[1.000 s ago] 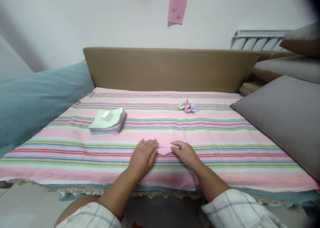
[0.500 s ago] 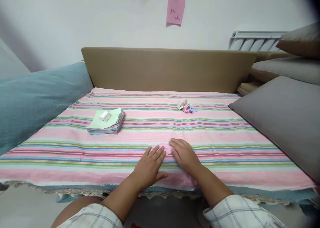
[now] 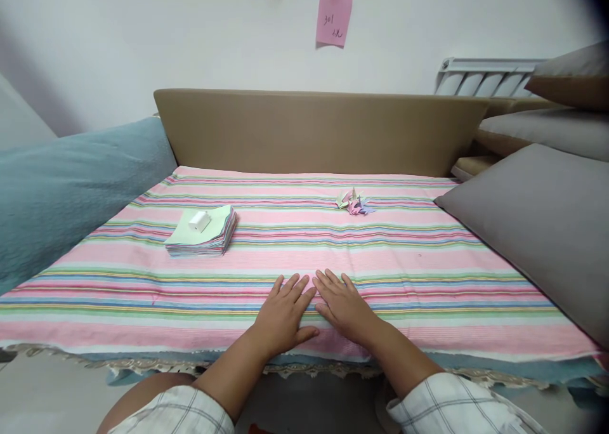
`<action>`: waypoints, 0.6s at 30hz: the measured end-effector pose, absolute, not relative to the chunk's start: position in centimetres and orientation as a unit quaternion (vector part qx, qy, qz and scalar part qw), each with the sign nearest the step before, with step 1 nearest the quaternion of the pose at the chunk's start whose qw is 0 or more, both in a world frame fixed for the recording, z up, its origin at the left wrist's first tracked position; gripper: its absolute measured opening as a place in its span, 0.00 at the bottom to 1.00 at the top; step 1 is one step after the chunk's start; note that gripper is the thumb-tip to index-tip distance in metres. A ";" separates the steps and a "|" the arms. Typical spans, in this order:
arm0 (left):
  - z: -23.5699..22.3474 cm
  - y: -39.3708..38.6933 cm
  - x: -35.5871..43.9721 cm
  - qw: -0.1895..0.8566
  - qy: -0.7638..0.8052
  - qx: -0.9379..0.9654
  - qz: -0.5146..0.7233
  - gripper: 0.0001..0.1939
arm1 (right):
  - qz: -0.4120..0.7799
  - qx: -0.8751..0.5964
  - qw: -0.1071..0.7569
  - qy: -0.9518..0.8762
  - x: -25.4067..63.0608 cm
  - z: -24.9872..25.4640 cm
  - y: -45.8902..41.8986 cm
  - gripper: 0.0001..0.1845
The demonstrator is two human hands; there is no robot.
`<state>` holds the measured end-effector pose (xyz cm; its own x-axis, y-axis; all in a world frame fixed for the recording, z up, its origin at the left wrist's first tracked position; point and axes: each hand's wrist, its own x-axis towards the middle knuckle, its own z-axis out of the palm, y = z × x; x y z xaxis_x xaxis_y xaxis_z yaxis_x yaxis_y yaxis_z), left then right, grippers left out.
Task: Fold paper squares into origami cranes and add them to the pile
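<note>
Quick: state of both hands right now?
Left hand: open, palm down, fingers spread over the mostly hidden paper.
Right hand: open, palm down, fingers at the paper, not gripping.

Pink paper (image 3: pixel 310 281) mostly hidden beneath the fingers (image 3: pixel 298 286), its outline unclear.

One view, worn on my head, faces forward and down across the striped cloth (image 3: pixel 285 250). My left grip (image 3: pixel 283 313) and right grip (image 3: pixel 345 304) show near the lens, lower centre. The brown panel (image 3: pixel 304 132) crosses the upper middle, farther off; the wall (image 3: pixel 143 28) fills the top. A dark blur (image 3: pixel 597 2) cuts the upper right corner.
</note>
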<state>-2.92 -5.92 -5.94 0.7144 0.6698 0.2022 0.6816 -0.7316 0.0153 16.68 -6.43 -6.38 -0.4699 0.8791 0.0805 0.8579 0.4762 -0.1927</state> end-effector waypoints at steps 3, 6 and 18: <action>-6.0 -6.0 -2.9 0.035 -0.363 -0.926 -0.098 0.38 | 0.062 -0.515 0.070 -0.852 17.1 -6.4 -6.8 0.35; -5.8 -6.1 -2.9 0.031 -0.365 -0.926 -0.093 0.37 | 0.066 -0.527 0.055 -0.846 17.6 -6.2 -7.3 0.37; -5.8 -6.0 -2.8 0.034 -0.365 -0.925 -0.101 0.36 | 0.073 -0.595 0.074 -0.797 19.9 -6.1 -7.6 0.43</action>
